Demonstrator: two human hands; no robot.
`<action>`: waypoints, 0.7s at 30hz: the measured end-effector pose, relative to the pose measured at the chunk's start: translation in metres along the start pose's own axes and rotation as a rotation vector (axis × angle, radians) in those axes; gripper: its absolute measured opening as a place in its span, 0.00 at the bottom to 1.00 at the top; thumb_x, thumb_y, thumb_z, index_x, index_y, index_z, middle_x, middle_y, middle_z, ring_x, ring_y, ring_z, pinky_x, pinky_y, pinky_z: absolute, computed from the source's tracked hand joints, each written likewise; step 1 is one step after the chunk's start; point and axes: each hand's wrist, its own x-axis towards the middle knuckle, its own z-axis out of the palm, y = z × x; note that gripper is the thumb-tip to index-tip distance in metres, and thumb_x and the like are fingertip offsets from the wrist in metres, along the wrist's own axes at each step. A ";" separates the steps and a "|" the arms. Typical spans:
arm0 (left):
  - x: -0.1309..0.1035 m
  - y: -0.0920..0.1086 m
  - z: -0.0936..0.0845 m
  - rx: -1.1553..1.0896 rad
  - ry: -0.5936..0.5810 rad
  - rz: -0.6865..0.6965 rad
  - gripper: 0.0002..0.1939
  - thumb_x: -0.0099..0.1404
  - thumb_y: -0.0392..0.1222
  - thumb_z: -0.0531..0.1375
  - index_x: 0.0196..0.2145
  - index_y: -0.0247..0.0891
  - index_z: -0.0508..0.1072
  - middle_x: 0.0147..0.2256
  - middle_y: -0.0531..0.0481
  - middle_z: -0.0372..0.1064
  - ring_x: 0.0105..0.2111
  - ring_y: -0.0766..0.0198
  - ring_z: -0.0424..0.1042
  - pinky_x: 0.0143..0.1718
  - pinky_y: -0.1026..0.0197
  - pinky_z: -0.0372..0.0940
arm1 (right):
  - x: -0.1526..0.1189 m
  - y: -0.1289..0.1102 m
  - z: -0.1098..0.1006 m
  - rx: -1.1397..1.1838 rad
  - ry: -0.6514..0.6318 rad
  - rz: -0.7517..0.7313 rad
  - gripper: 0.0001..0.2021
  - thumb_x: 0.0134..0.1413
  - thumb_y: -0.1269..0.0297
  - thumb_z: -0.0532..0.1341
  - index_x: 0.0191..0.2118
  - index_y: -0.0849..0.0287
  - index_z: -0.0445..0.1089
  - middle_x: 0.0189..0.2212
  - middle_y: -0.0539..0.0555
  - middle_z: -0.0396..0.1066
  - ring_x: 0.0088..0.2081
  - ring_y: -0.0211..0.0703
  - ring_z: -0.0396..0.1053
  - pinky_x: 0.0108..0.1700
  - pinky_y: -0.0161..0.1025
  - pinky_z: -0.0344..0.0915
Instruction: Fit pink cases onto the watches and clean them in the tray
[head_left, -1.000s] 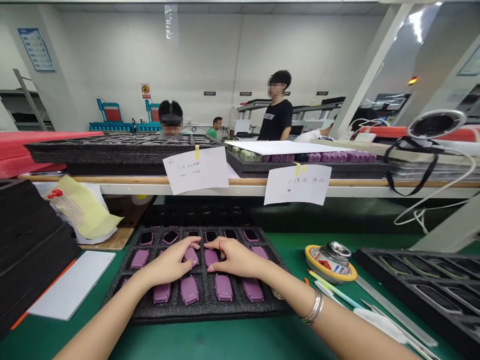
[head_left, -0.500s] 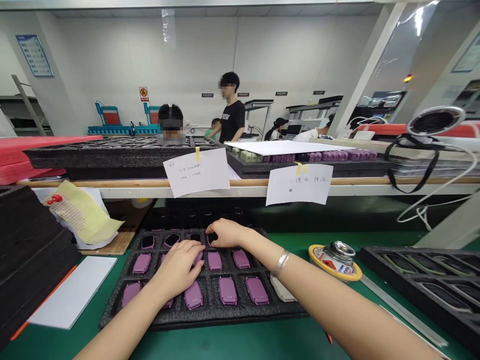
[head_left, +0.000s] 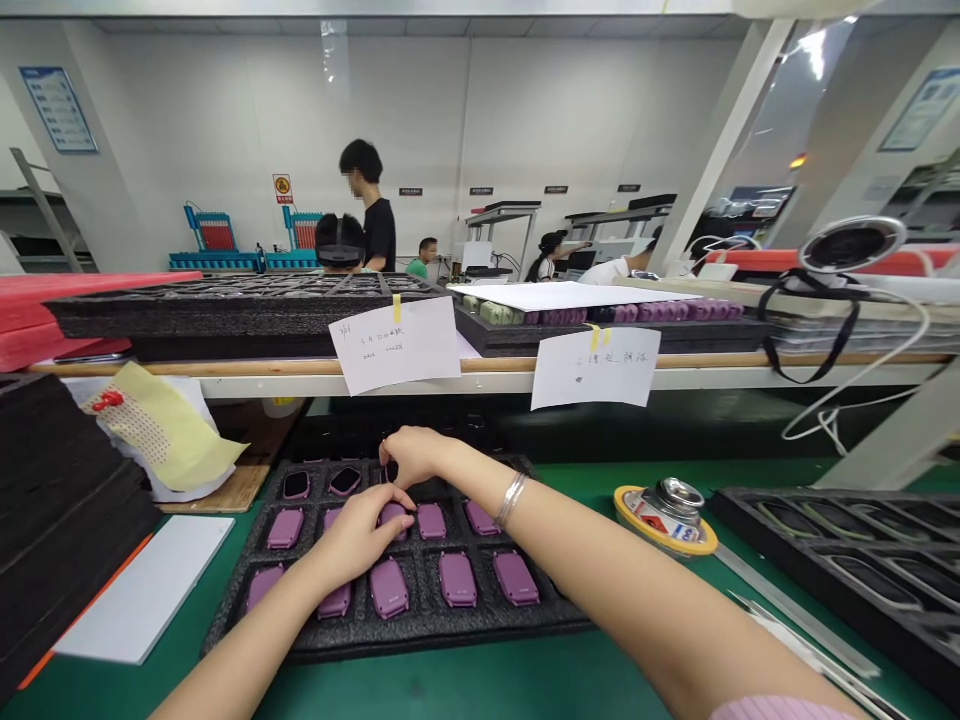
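Nearest the front edge of the green bench sits a black foam tray (head_left: 352, 640), its pockets holding purple cases (head_left: 456, 578) in the near rows and dark-faced pieces (head_left: 295, 484) in the far row. The left hand (head_left: 358, 535) lies over the middle row with fingers curled down onto one purple case (head_left: 392, 514); I cannot tell whether it grips the case or only presses it. The right hand (head_left: 409, 455) reaches across to the tray's far row, fingers bent and pinched at a pocket there; what it holds, if anything, is hidden.

With the arms crossing so closely, I judge the right forearm could brush the near cases and tip one out of its pocket, or a half-seated case could pop loose under the left fingers.

At the right edge, a second black tray (head_left: 862, 560) holds thin frame-like parts, with a round tin (head_left: 664, 510) between the two trays. Farther back, the raised shelf (head_left: 487, 368) carries another tray of purple pieces (head_left: 645, 312) under a white sheet. Other people work well beyond.
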 end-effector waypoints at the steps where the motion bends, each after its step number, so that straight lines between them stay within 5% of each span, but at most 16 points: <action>1: -0.001 0.001 0.000 0.006 -0.012 0.011 0.06 0.68 0.35 0.59 0.40 0.38 0.76 0.40 0.49 0.77 0.41 0.59 0.76 0.46 0.52 0.70 | 0.003 -0.001 0.001 0.009 -0.013 -0.009 0.16 0.65 0.60 0.62 0.55 0.59 0.68 0.53 0.58 0.70 0.50 0.49 0.72 0.50 0.51 0.72; 6: -0.004 0.006 -0.001 0.092 0.039 0.048 0.08 0.66 0.35 0.57 0.40 0.42 0.76 0.43 0.47 0.75 0.50 0.53 0.70 0.55 0.47 0.63 | 0.008 -0.001 0.011 0.034 0.012 -0.020 0.16 0.65 0.60 0.62 0.54 0.60 0.69 0.52 0.57 0.71 0.48 0.49 0.73 0.49 0.50 0.72; 12: -0.004 0.003 -0.004 0.181 0.054 -0.012 0.09 0.72 0.37 0.52 0.41 0.38 0.72 0.37 0.49 0.71 0.36 0.60 0.70 0.40 0.54 0.67 | -0.020 0.031 0.013 0.018 0.130 0.035 0.17 0.66 0.58 0.61 0.56 0.58 0.68 0.54 0.58 0.69 0.51 0.50 0.72 0.51 0.52 0.71; 21: -0.004 0.003 0.000 0.298 -0.083 -0.050 0.08 0.71 0.39 0.54 0.42 0.39 0.72 0.38 0.50 0.70 0.35 0.60 0.72 0.37 0.56 0.64 | -0.050 0.082 0.036 0.026 -0.011 0.119 0.15 0.65 0.60 0.62 0.55 0.60 0.69 0.51 0.57 0.71 0.48 0.48 0.73 0.48 0.50 0.73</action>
